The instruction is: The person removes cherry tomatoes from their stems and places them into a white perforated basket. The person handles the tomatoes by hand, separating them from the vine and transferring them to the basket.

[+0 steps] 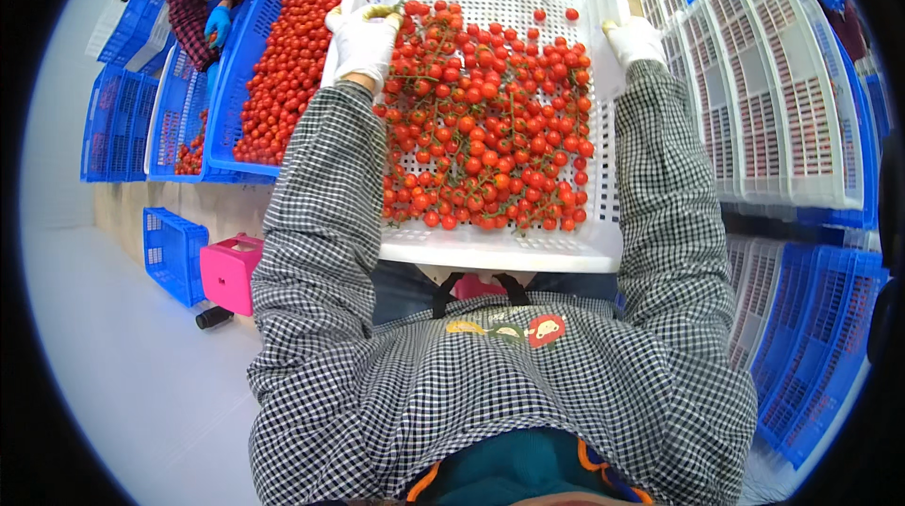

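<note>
In front of me is a white perforated plastic crate, its near edge close to my apron. Many red cherry tomatoes lie in it, several still on green stems; the far end has mostly bare mesh. My left hand, in a white glove with yellowed fingertips, grips the crate's left side rim. A green stem tip shows right by its thumb. On the opposite rim, my right hand has hold of the crate, also white-gloved. The crate's walls partly hide the fingers of both hands.
Left of my arm stands a blue crate full of loose cherry tomatoes. Beyond it, a person in blue gloves handles tomatoes. White crates and blue crates are stacked at right. A pink stool is on the floor.
</note>
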Available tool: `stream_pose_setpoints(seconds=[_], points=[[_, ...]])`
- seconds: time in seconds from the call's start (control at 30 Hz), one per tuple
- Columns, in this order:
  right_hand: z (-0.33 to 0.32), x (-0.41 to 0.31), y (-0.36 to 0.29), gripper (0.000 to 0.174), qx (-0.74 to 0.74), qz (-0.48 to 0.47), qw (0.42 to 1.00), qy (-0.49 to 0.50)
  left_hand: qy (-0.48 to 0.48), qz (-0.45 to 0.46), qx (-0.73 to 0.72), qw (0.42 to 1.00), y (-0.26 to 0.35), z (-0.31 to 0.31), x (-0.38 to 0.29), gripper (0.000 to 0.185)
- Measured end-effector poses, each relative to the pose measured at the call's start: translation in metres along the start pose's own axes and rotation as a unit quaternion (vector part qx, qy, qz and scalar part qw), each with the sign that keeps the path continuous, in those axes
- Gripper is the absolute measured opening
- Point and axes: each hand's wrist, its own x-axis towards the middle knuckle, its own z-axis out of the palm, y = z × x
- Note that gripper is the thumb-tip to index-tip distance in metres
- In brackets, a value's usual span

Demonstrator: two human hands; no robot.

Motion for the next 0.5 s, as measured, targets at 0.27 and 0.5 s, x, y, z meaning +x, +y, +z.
stream_pose_setpoints(seconds=[0.27,0.5], points=[[-0.032,-0.068,-0.045,0.043,0.168,-0.257,0.906,0.291,-0.029,-0.011,-0.238,0.971,0.057,-0.018,-0.055,0.019],[-0.002,-0.126,-0.111,0.04,0.478,-0.218,0.834,-0.167,-0.086,-0.016,-0.213,0.973,0.078,-0.016,-0.095,0.018]])
